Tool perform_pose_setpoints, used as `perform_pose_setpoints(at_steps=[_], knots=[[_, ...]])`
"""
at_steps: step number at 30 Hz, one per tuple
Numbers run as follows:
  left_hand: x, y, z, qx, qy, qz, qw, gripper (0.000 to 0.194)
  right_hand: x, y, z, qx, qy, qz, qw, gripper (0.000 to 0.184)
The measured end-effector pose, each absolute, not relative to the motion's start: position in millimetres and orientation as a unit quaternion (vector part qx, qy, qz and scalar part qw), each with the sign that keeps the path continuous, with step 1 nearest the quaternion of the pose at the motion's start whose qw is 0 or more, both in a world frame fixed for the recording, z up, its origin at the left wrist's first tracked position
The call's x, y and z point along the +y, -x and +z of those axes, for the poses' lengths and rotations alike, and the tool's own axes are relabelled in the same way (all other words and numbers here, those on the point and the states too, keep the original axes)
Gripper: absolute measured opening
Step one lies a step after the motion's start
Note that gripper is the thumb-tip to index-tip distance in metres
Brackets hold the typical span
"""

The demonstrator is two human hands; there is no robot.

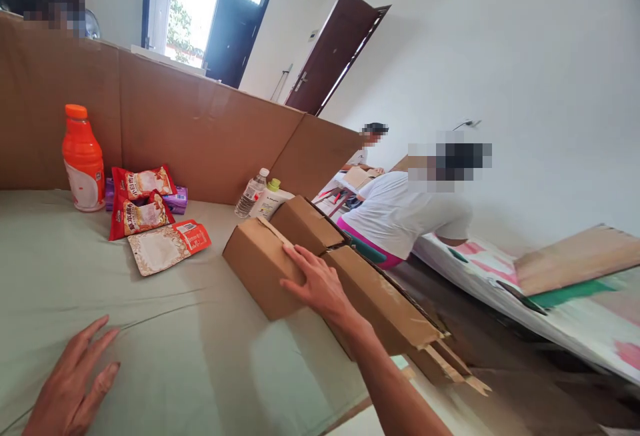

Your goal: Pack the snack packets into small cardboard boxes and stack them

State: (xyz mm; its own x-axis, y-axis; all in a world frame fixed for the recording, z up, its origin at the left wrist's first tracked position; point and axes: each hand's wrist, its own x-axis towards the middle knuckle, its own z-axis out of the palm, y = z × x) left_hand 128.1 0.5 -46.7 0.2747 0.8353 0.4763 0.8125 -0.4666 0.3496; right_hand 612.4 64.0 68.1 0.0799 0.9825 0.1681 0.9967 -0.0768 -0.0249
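My right hand [320,283] rests on the top of a brown cardboard box [263,266], its fingers stretched out over the flap edge. More cardboard boxes [380,296] stand in a row behind that box, along the table's right edge. Low at the left, my left hand [75,376] is held over the green table covering [170,356] with fingers apart and nothing in them. Farther back lie two red snack packets [143,213], a purple package [179,201] partly under them, and a white and orange pouch [167,247].
An orange bottle [83,163] stands at the far left. A clear plastic bottle [251,194] and a white bottle with a green cap [270,201] stand behind the boxes. A cardboard wall [210,136] borders the table's back. People sit at other tables [590,316] to the right.
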Motion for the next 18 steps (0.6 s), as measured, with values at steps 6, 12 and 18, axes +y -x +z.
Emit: perform_pose_setpoints(at_steps=[6,12,18], knots=[[6.3,-135.6,-52.6,0.454,-0.825,0.330,-0.075,0.030,151.0,-632.4,70.8,-0.584,0.809,-0.044,0.046,0.070],[8.5,-135.6,-44.8,0.428,-0.820,0.369,-0.096,0.029,175.8,-642.5,66.4,-0.543,0.838,-0.053,0.023,0.064],[12.6,-137.5,-56.2,0.419,-0.819,0.385,-0.070,0.026,173.9,-631.2,75.3,-0.537,0.835,-0.114,0.023,0.053]])
